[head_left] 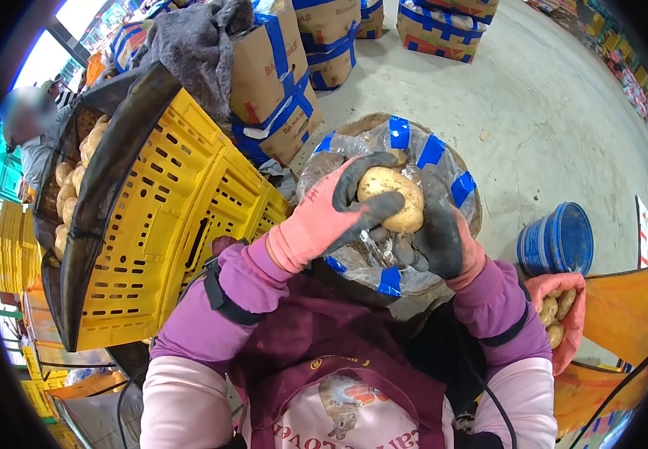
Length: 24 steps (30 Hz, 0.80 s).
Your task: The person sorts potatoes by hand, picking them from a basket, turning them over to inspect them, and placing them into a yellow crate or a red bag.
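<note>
A pale yellow potato [392, 196] is held up above a round basket lined with clear plastic [316, 168]. My left hand [350, 198], in a pink glove with a dark coated palm, grips it from the left, thumb across its front. My right hand [443, 232], gloved alike, curls against the potato's right side; some of its fingers are hidden. Blue tape [399, 132] fastens the liner to the rim. Below the hands, the inside of the basket is mostly covered, and its contents are hard to make out.
Left stands a yellow slatted crate [144, 247], with a dark-lined container of potatoes [66, 198] beyond it. Taped cardboard boxes [268, 78] are stacked ahead. On the right are a blue bucket [563, 239] and a pink sack of potatoes [556, 318]. Another person [36, 142] is at far left.
</note>
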{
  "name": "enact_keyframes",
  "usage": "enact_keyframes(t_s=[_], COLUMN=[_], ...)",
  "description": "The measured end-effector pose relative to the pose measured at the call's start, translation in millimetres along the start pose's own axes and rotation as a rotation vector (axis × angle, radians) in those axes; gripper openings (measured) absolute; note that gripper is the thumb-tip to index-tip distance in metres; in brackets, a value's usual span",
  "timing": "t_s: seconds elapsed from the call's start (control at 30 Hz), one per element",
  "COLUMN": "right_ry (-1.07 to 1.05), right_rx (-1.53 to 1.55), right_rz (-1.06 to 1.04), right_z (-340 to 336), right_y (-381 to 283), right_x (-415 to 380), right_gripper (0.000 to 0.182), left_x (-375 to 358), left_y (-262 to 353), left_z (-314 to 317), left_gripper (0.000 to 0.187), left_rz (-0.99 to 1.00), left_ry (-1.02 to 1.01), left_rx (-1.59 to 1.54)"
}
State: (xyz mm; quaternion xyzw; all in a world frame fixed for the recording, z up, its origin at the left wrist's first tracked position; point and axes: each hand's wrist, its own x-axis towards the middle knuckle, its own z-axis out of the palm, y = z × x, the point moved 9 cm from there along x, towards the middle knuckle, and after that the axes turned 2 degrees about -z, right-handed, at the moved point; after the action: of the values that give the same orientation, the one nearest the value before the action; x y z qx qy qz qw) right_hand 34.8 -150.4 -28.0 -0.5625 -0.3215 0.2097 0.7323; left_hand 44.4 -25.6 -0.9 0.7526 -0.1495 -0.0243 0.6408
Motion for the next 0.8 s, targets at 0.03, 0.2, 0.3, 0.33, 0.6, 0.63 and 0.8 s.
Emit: enact_keyframes(t_s=[0.03,0.2,0.3,0.33,0.6,0.63,0.8], right_ry=[0.002,0.077,0.103,0.15,0.408,0.385,0.381], right_rx=[0.001,0.238,0.415,0.515,-0.376,-0.591,-0.515], right_rz=[-0.001,0.216,0.308,0.381,0.018,-0.136,0.115], right_z=[5,12,6,4,-15,-6,-13], right_y=[-6,-3,11,17,-28,-39,-15], right_x=[5,7,2,-1,6,11,8], right_gripper=[0.054,0.053,0.049,0.047,0.049,0.054,0.041], left_x=[1,9,9,8,1,2,-6], left_y=[-13,0,-3,-1,-39,-40,-17], left_z=[-1,-6,-9,-13,-16,-17,-15], left_gripper=[0.041,0.036,0.036,0.035,0.036,0.035,0.035], left_rz=[-0.116,-0.142,-0.121,-0.122,-0.322,-0.301,0.057], left_ry=[-0.028,-0.119,-0.094,-0.046,0.146,0.139,0.045], left_rx=[-0.183,-0.377,-0.373,-0.305,-0.452,-0.39,0.129])
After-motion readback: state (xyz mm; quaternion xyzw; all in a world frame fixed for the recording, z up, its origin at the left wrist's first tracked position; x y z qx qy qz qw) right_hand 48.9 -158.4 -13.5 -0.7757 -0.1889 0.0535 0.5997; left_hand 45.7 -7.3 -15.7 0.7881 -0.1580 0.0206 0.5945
